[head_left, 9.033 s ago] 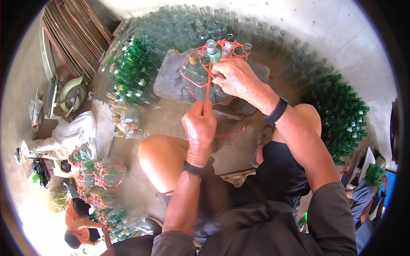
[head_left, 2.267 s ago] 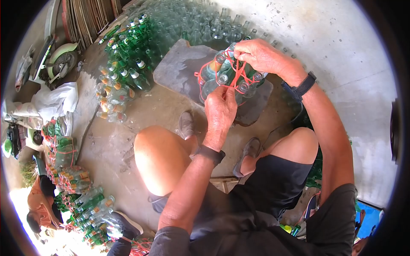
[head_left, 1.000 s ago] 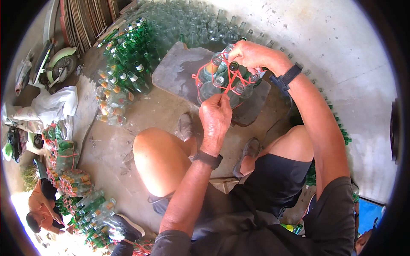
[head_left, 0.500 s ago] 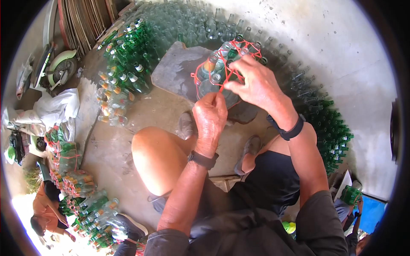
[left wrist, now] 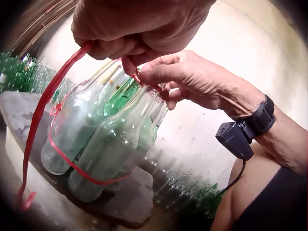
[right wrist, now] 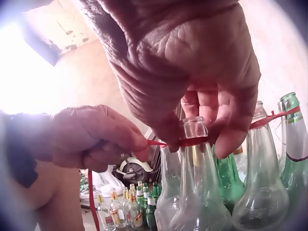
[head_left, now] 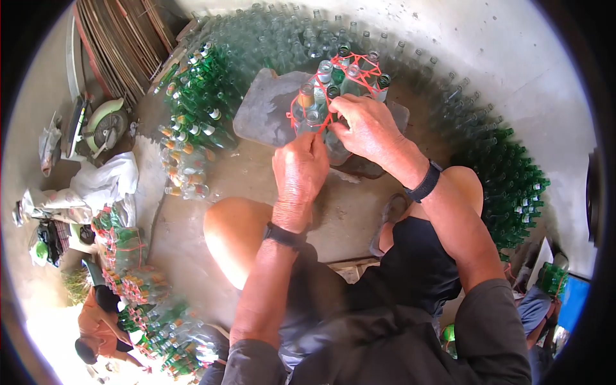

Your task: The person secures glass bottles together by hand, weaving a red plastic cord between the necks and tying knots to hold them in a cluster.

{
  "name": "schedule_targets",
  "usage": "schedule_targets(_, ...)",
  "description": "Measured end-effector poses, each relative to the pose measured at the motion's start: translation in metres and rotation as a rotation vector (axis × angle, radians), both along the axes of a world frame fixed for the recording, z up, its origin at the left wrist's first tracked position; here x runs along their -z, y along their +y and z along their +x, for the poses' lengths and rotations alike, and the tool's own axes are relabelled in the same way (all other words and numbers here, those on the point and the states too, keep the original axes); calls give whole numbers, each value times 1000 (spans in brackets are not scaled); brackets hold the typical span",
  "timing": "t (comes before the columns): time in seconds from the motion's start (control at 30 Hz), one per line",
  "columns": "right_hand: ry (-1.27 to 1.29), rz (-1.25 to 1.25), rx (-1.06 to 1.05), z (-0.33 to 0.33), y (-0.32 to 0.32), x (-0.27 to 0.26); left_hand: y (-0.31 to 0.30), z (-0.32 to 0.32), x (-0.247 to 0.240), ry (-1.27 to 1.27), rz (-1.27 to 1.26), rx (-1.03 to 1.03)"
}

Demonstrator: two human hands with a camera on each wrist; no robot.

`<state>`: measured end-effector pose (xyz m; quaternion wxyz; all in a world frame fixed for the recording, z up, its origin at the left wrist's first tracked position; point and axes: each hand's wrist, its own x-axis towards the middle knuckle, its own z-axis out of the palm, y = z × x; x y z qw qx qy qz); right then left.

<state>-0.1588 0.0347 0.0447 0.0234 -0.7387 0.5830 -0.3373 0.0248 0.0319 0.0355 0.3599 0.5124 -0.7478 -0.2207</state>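
Observation:
A bundle of clear and green glass bottles (head_left: pixel 308 96) stands upright on a dark slab (head_left: pixel 262 117), with red plastic twine (left wrist: pixel 42 102) crisscrossed between the necks and looped round the bodies. At the near side of the bundle, my left hand (head_left: pixel 299 168) pinches the twine, and its loose tail hangs below the fist. My right hand (head_left: pixel 371 126) bends over the front bottles. In the right wrist view, its thumb and fingers work the twine around the neck of a clear bottle (right wrist: pixel 197 192); the fingertips are partly hidden behind the glass.
Clear bottles (head_left: pixel 282 35) line the wall behind the slab, with green bottles (head_left: pixel 199 96) to the left and more green bottles (head_left: pixel 507 186) to the right. Tied bundles (head_left: pixel 122 247) stand at the left, where another person (head_left: pixel 99 324) crouches. My knees flank the slab.
From the far bottles, my right hand has come back toward my left hand and closed in on the twine at a front neck. The left hand keeps the twine pulled. The head view has shifted.

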Motion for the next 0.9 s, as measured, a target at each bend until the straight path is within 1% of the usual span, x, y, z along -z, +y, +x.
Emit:
schedule_targets(0.03, -4, -26, -10, 1, 1, 2, -3, 3, -7, -11, -4, 10)
schedule_targets(0.07, -15, -31, -1, 1, 2, 3, -9, 6, -13, -86, -53, 73)
schedule_targets(0.1, -10, -16, 10, 2, 3, 2, -15, 8, -19, -158, -104, 137)
schedule_targets(0.17, -11, -2, 27, 3, 4, 2, -28, 7, -31, -186, -144, 180)
schedule_targets(0.23, -14, 42, 48, 3, 3, 5, -44, 3, -42, -330, -247, 292)
schedule_targets(0.27, -17, 41, 54, 2, 3, 6, -52, 1, -45, -361, -295, 331)
schedule_targets(0.33, -27, -40, 22, 3, 3, 6, -65, -4, -48, -388, -314, 370)
schedule_targets(0.37, -30, -41, 26, 3, 3, 6, -72, -6, -49, -413, -331, 403)
schedule_targets(0.43, -21, -16, 31, 5, 6, 2, -85, -10, -49, -444, -286, 419)
schedule_targets(0.53, -25, 0, 27, 5, 7, 2, -108, -14, -45, -364, -52, 444)
schedule_targets(0.57, -26, 3, 26, 4, 8, 1, -116, -16, -42, -364, -48, 444)
schedule_targets(0.63, -11, 67, 38, 5, 9, -2, -128, -17, -40, -402, 69, 456)
schedule_targets(0.67, -12, 70, 35, 5, 10, -3, -133, -16, -39, -402, 72, 453)
schedule_targets(0.73, 21, 86, 54, 6, 11, -5, -139, -16, -43, -437, 185, 500)
schedule_targets(0.87, 12, 74, 62, 6, 13, -6, -137, -2, -31, -397, 120, 496)
schedule_targets(0.9, -1, 17, 60, 6, 13, -4, -134, 0, -31, -356, 205, 456)
